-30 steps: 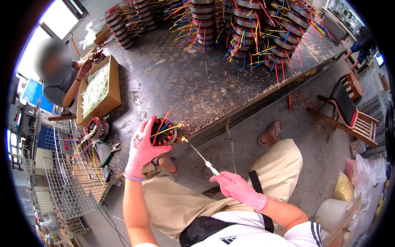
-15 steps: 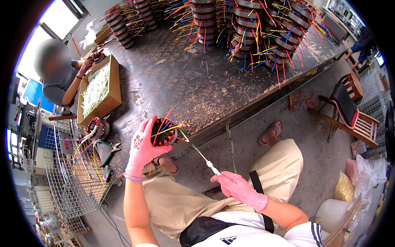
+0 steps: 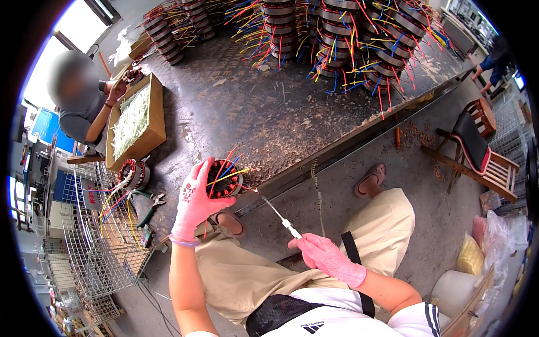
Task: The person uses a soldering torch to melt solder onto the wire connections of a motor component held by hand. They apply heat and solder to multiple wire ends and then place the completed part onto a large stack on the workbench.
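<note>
Pink-gloved hands work on a wired stator at the near edge of the tabletop (image 3: 264,118).

The left hand (image 3: 193,202) is wrapped around the round stator (image 3: 224,180), held just off the tabletop's near edge. The right hand (image 3: 323,258) pinches a thin white-handled tool (image 3: 281,216), its tip touching the stator's coloured wires (image 3: 227,171).

1. A shallow brown cardboard box (image 3: 158,115), rectangular and open at the top, lies at the left end of the dark workbench, in front of a seated co-worker. It is filled with pale greenish-white strips.
2. A yellow plastic bag (image 3: 470,255), bulging and crumpled, sits on the floor at the right edge of the view, below the wooden chair.
3. A pinkish translucent plastic bag (image 3: 480,231) lies just above the yellow one, touching it.
4. A small bright screen (image 3: 519,82) shows at the far right, upper edge; its details are too small to tell.
</note>
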The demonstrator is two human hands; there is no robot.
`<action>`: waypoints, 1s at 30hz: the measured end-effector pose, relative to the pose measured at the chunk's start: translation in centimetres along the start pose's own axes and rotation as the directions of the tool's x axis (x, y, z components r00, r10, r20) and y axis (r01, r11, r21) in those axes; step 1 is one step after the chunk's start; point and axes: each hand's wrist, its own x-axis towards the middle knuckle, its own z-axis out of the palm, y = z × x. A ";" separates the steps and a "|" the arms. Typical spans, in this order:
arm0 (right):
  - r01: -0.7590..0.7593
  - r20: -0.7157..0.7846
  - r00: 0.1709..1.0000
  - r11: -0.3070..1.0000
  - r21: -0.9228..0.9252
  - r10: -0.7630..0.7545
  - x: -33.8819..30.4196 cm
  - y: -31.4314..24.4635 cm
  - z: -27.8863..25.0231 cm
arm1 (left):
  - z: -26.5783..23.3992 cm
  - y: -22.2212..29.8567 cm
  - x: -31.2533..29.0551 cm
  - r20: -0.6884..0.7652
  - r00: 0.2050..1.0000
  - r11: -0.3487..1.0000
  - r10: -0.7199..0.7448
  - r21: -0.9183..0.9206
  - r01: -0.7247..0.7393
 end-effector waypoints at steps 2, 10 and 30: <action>0.001 0.001 1.000 0.999 0.054 -0.001 -0.1 0.0 0.1 | 0.1 0.1 0.0 0.000 1.000 1.000 -0.003 -0.012 0.003; 0.018 0.006 1.000 0.999 0.037 -0.018 0.7 1.5 -0.3 | 0.0 0.2 0.1 -0.001 1.000 1.000 0.011 -0.019 -0.011; 0.041 0.008 0.999 0.996 0.076 -0.041 0.6 0.9 -0.1 | 0.0 0.1 0.1 0.014 1.000 1.000 -0.009 -0.012 0.009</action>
